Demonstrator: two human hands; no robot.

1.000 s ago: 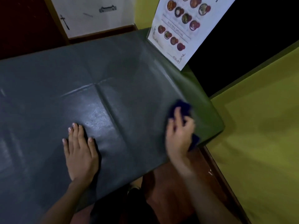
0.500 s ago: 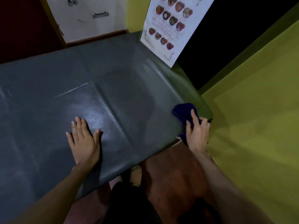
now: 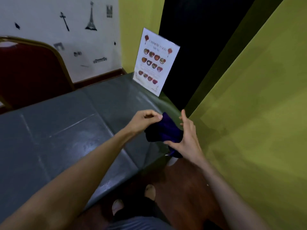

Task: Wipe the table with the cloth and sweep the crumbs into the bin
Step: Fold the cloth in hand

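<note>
Between my two hands, just above the near right corner of the table [image 3: 69, 130], hangs the dark blue cloth [image 3: 166, 130], lifted clear of the surface. My left hand [image 3: 144, 120] pinches its upper edge between thumb and curled fingers. My right hand [image 3: 187, 138] cups it from below and from the side, thumb pressed against the lower fold, the other fingers spread and nearly straight, so the hold is loose rather than clamped. I judge I am gathering or refolding the cloth, not wiping with it at this instant.

Spreading out from there, the grey tabletop shows a dull sheen and creases, and I can make out no crumbs on it, though the light is dim and small bits would be hard to see. At the far right corner a laminated Chinese food menu [image 3: 156, 63] stands upright. A red chair [image 3: 31, 72] sits at the far side against the white wall.

No bin is in view, so the sweeping of crumbs into it looks to me like the part left to do.
</note>
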